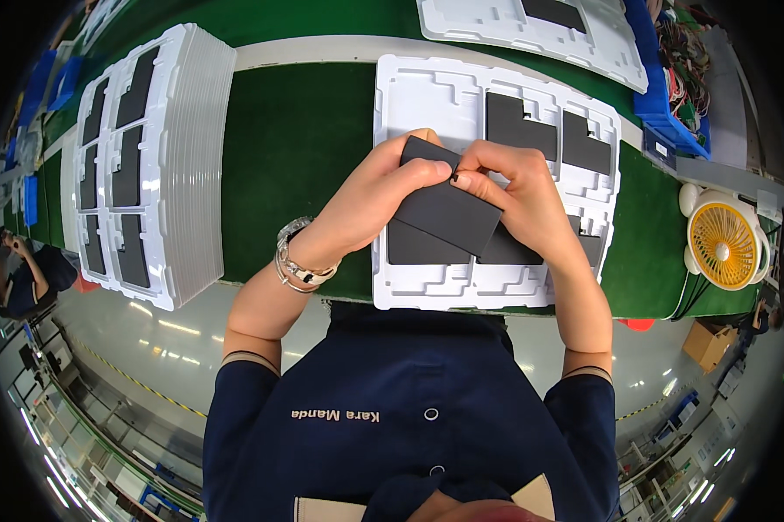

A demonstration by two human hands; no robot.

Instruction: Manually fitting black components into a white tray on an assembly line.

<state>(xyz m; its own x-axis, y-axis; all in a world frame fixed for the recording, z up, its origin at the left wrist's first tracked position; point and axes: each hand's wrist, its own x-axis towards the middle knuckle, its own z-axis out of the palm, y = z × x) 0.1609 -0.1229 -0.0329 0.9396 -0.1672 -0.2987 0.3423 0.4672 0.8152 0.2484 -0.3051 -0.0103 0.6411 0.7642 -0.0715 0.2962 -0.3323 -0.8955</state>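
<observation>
1. Evidently clamping the dark piece (451, 213) over the white tray (380, 113) with the left hand (396, 174) closed on it, probably for steadiness.
2. Pinching a small dark tab (454, 177) with the right hand's (515, 178) thumb and finger nearly together.
3. Nesting other pieces (515, 132) apart there, presumably against scuffing.
4. Showing inverted pale lettering (335, 416) on the navy shirt (261, 452).

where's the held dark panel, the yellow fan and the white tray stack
Held dark panel (448, 209), head view: middle of its flat face
Yellow fan (722, 252), head view: hub of its round front
White tray stack (183, 165), head view: its layered side
</observation>
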